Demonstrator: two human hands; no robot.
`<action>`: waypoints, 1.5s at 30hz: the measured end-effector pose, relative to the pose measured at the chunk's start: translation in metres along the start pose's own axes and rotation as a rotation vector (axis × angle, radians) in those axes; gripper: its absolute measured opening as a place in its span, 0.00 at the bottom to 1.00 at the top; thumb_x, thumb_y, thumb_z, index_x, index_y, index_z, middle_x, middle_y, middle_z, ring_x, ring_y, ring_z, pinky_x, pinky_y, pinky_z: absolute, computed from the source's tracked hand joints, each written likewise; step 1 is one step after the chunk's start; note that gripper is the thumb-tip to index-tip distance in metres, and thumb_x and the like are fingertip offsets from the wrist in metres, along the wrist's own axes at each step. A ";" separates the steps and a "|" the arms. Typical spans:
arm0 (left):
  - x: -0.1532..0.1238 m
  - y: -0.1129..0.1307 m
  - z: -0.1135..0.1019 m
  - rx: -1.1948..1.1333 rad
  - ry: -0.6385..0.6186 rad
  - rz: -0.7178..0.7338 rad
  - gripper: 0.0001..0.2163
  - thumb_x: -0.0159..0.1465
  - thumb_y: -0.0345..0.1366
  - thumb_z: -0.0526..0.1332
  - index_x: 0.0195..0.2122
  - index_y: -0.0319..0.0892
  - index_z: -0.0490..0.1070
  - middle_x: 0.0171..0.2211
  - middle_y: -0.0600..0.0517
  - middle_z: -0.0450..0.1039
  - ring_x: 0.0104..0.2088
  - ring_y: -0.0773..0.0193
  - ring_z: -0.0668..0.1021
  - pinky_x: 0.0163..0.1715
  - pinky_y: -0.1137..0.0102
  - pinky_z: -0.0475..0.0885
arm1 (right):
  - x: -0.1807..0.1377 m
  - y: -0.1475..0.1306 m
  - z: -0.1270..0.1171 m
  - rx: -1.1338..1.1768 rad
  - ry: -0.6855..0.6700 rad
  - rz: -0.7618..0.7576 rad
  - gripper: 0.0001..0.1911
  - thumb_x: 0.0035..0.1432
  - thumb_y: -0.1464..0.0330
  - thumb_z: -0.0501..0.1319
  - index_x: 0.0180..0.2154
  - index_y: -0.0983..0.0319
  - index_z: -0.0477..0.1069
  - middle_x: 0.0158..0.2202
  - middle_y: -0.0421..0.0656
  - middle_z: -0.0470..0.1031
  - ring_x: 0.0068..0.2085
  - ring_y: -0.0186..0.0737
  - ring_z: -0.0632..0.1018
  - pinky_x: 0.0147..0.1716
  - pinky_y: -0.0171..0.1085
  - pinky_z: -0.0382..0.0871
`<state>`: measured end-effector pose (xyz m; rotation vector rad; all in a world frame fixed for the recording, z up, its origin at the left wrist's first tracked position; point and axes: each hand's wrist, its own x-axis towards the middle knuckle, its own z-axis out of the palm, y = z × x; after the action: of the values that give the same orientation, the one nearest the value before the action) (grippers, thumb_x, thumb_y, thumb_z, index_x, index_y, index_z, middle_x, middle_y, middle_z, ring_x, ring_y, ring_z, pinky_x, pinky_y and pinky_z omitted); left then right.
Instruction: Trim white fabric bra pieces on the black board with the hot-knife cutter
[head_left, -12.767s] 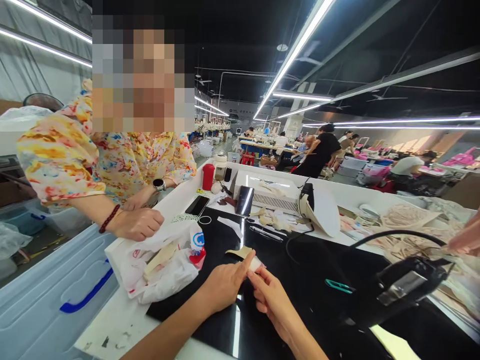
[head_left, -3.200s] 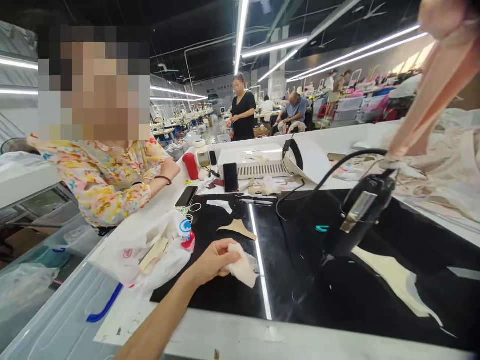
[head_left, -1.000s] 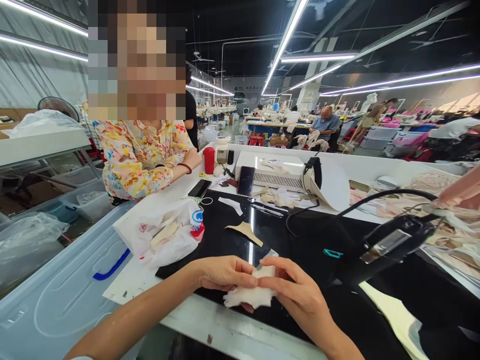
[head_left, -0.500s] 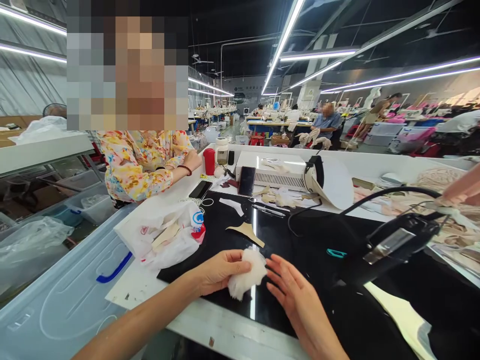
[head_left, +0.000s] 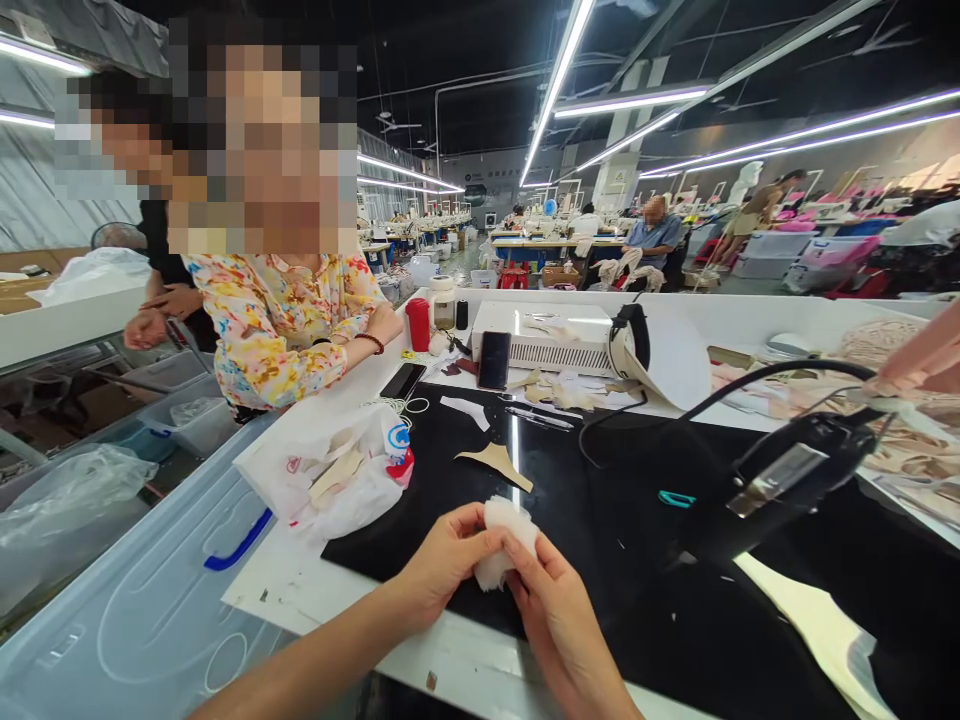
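White wad [head_left: 508,518]: fluffy and matt, kinda rough round the edges
Black work surface [head_left: 615,540]: smooth, super glossy, basically a mirror
Carrier bag [head_left: 373,497]: thin crinkly plastic, bit of sheen
Bin lid [head_left: 165,590]: smooth cloudy plastic
Beige cutout [head_left: 496,459]: pretty matt
Black machine [head_left: 795,485]: one shiny metal-looking face

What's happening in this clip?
A person is holding a soft white piece in both the left hand and right hand, over a black work surface. A beige cut piece lies flat just beyond, and a cream piece lies to the right. A white plastic bag with pale pieces in it sits to the left. Behind the bag, a co-worker in a floral shirt leans on the table.
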<state>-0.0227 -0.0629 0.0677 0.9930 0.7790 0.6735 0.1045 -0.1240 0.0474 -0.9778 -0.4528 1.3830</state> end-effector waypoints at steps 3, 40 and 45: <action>-0.001 -0.005 0.001 -0.043 0.004 0.043 0.20 0.55 0.47 0.74 0.41 0.38 0.77 0.37 0.50 0.75 0.37 0.64 0.74 0.40 0.71 0.66 | -0.003 0.001 0.005 0.035 0.025 -0.018 0.24 0.49 0.55 0.75 0.46 0.59 0.79 0.48 0.44 0.81 0.50 0.48 0.78 0.49 0.40 0.73; -0.010 0.007 -0.014 -0.062 0.168 0.239 0.19 0.53 0.46 0.76 0.37 0.38 0.74 0.34 0.51 0.76 0.36 0.65 0.77 0.40 0.69 0.74 | 0.005 0.007 0.010 0.052 -0.209 0.294 0.23 0.48 0.55 0.77 0.41 0.63 0.80 0.33 0.43 0.79 0.31 0.34 0.75 0.32 0.31 0.71; -0.011 0.007 -0.017 0.097 0.176 0.336 0.17 0.57 0.46 0.72 0.37 0.38 0.74 0.33 0.51 0.75 0.34 0.64 0.77 0.36 0.71 0.74 | 0.006 0.011 0.010 0.091 -0.192 0.369 0.21 0.44 0.58 0.79 0.35 0.64 0.80 0.23 0.39 0.75 0.25 0.31 0.73 0.26 0.30 0.69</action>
<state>-0.0432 -0.0609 0.0708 1.1784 0.8118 1.0317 0.0916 -0.1164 0.0424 -0.8864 -0.3585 1.8246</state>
